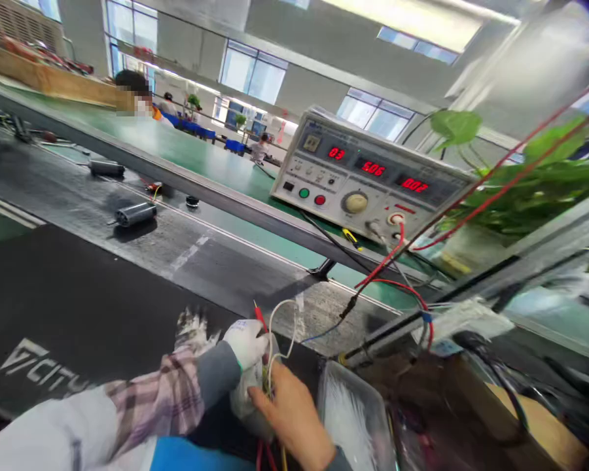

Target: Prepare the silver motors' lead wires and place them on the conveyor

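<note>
My left hand, in a white glove, is closed around a red test probe whose metal tip points up and away. Just right of it my bare right hand curls over a pale rounded object. What its fingers grip is hidden. A white wire loops up beside both hands. Red and yellow wires hang below them. Behind my left forearm a stained glove shows on the black mat; whether a hand is in it I cannot tell.
A tester with red digits stands on the green shelf, a yellow cutter before it. Motors lie on the dark belt. At right are a clear bin, hanging red leads and a plant. People sit beyond.
</note>
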The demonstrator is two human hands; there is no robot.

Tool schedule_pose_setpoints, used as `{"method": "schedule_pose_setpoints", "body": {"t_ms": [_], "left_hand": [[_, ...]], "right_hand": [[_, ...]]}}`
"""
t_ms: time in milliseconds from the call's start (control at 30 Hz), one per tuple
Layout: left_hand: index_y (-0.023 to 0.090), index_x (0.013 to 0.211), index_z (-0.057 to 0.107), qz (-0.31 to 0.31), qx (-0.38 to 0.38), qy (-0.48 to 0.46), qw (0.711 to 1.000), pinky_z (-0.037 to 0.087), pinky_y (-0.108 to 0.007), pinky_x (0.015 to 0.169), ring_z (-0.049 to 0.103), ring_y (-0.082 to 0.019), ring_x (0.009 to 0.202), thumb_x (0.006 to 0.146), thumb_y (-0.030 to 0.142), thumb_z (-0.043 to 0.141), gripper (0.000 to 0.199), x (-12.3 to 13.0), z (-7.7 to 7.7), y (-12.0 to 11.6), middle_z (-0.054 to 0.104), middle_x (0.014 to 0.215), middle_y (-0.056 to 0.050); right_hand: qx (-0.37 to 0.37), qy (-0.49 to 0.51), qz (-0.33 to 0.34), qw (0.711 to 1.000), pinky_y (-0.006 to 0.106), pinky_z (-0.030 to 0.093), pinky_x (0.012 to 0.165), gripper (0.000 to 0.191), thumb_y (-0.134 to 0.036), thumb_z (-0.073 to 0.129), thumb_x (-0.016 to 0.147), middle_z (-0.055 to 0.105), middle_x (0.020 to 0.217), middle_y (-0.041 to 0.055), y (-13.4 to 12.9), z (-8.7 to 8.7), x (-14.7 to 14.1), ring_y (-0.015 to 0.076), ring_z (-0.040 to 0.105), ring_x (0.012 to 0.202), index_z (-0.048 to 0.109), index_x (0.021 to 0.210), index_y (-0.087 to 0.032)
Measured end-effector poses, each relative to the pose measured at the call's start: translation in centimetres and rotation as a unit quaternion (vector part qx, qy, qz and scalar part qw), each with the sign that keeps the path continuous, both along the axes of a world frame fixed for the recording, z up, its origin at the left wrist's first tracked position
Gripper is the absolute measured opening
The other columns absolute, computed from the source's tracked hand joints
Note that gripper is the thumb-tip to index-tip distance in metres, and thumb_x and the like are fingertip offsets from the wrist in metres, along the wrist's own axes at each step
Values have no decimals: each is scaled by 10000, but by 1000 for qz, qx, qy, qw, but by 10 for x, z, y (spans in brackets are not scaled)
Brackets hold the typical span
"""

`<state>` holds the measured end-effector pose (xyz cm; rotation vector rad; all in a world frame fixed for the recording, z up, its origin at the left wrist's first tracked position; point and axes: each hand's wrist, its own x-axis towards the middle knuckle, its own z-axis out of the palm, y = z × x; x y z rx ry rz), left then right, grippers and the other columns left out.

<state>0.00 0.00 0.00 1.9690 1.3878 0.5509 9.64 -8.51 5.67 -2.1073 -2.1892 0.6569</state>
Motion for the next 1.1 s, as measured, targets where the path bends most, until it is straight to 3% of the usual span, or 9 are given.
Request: {"method": "schedule_pose_setpoints", "body": {"t_ms": [133,233,333,433,533,767,867,967,1100], "left_hand": [[174,807,611,-1,-9,-4,1000,372,-243,651,576,-166,764,785,307,388,260,-2,-2,3,641,805,-49],[182,834,609,-14,-10,-10,1000,376,-236,667,575,-160,776,783,310,403,248,-3,-1,2,642,812,-41],[195,805,611,-29,-3,-25,999,376,-226,632,575,-144,721,794,316,387,255,-5,2,-1,642,768,-21],[191,808,611,-28,5,-20,999,373,-236,615,576,-153,706,796,335,379,273,-7,5,-3,642,766,-28],[181,814,611,-26,9,-6,1000,368,-243,620,575,-164,733,797,355,380,290,-8,5,-2,640,788,-43],[170,685,580,-42,8,12,999,313,-232,520,528,-133,593,770,348,411,260,-8,2,6,587,637,-14],[175,702,579,-29,9,18,999,314,-241,541,528,-141,616,783,329,378,266,-9,-1,8,586,655,-20],[176,736,582,-15,12,19,1000,327,-246,577,542,-154,670,790,326,368,267,-11,-1,8,597,696,-35],[182,771,587,-17,16,13,1000,328,-245,589,557,-161,715,798,350,367,278,-11,1,4,619,750,-45]], "right_hand": [[33,-50,-11,998,363,397,786,361,-317,536,709,649,968,109,1,18,9,282,581,921,581,1045,-194],[28,89,-4,996,291,400,697,283,-396,511,736,661,812,70,9,16,11,218,590,784,648,867,-186],[-62,272,-118,953,224,305,440,516,-562,334,782,617,603,37,21,4,13,99,437,429,628,698,-147],[-93,340,-217,911,215,197,379,508,-577,341,765,563,506,5,31,-8,14,56,263,337,582,641,-147],[-24,334,-166,928,217,300,458,326,-428,504,706,534,480,1,34,-11,12,80,380,423,527,532,-154],[60,378,-70,921,233,411,562,147,-331,489,739,510,683,-15,15,-2,-9,123,485,600,520,762,-189],[75,361,-40,929,241,423,644,214,-365,404,812,544,726,7,1,-18,-8,142,529,695,525,806,-189],[1,290,-29,957,239,444,620,360,-366,233,884,606,754,40,-10,-37,4,144,582,670,539,833,-183],[-85,-78,1,993,259,457,625,344,-171,284,857,674,781,124,-11,-51,21,193,643,728,618,784,-150]]}}
